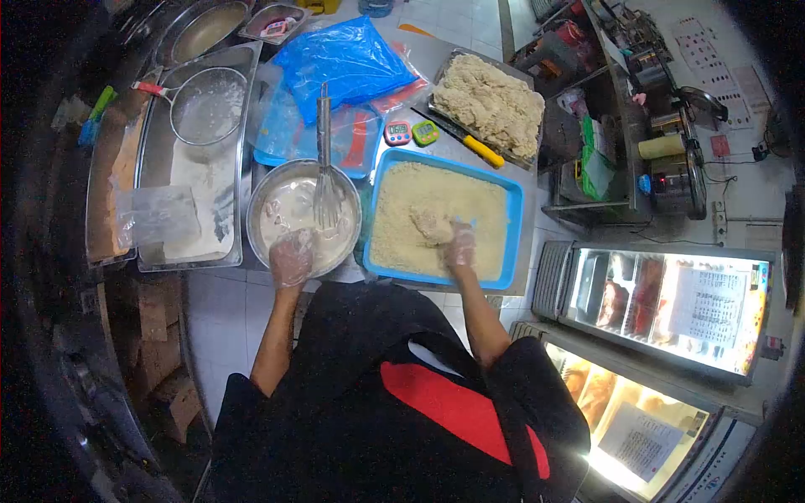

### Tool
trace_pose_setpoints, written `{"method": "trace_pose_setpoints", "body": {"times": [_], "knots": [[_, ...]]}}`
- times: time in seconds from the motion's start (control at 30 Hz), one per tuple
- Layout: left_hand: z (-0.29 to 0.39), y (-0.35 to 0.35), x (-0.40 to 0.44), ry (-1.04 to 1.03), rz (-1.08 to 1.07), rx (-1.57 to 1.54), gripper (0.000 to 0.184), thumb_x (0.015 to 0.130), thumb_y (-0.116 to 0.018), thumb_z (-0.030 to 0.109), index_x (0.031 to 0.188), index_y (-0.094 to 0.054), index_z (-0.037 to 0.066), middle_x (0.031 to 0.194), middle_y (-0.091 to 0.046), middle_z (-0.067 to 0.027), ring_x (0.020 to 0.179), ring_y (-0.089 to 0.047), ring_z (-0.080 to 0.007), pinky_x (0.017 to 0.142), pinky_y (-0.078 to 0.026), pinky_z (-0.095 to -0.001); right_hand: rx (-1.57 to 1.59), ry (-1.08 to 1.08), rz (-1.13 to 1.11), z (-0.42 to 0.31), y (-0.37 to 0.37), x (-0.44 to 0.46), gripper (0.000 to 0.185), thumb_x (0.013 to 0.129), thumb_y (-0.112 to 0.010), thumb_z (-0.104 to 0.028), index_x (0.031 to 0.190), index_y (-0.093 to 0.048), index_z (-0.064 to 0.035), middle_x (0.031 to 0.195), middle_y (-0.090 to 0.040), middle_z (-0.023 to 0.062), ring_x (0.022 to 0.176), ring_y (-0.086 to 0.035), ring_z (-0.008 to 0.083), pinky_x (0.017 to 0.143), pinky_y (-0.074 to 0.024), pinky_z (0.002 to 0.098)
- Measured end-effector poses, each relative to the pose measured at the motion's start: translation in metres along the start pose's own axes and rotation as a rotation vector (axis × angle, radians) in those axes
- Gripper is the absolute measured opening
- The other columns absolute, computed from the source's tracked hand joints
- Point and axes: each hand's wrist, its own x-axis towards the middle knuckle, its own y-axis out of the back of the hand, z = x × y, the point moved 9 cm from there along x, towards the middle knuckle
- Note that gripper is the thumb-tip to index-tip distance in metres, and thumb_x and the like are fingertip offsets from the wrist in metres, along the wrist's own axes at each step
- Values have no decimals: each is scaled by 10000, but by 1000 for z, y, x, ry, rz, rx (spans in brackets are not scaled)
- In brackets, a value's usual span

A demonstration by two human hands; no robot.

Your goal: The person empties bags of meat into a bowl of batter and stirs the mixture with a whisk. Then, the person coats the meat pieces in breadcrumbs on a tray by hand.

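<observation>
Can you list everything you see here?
Metal bowl: one, silver, centre-left
Whisk: one, silver, in the bowl
Crumb tray: one, blue, right of bowl
Coated piece: one, pale, in crumb tray
Lumpy heap: one, cream, table's far right
Timers: two, red and green, beyond crumb tray
Tool: one, yellow-handled, by the heap
Plastic bag: one, blue, far middle
Strainer: one, silver, red-handled, over long pan
Long pan: one, silver, left, holding white powder
Display cabinets: two, brightly lit, lower right
Left hand: one, whitish smears, over bowl
Right hand: one, whitish smears, beside coated piece
</observation>
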Motion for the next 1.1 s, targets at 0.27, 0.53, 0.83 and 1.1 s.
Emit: {"method": "trace_pose_setpoints", "body": {"times": [0.27,0.53,0.83,1.1], "knots": [[-17,-19,-10,-73,25,94,335,728,-588,307,963,-612,71,833,-605,-157,781,-560,-336,712,-425,-437,-133,117,255,-45,0,21,452,717,-609,-302,1081,-536,-45,990,-575,213,946,-547,328,848,-409,419],[-6,-16,-2,-47,-110,78,313,731,-578,274,946,-585,47,860,-582,-151,798,-547,-319,732,-401,-438,157,144,-24,-58,49,63,391,710,-623,-271,1010,-571,-26,900,-618,159,820,-582,324,766,-456,380],[8,-5,-6,-150,18,253,257,727,-579,254,865,-600,38,774,-589,-157,717,-559,-333,647,-428,-434,117,-92,310,-29,117,34,502,766,-560,-420,1079,-510,-30,1080,-524,181,999,-494,308,887,-372,386],[-10,-7,-2,-72,36,182,242,733,-585,247,822,-609,24,677,-571,-173,626,-553,-341,589,-428,-437,-242,13,-3,-41,7,45,357,744,-559,-326,999,-554,-76,861,-601,142,807,-561,316,835,-404,408]]}}
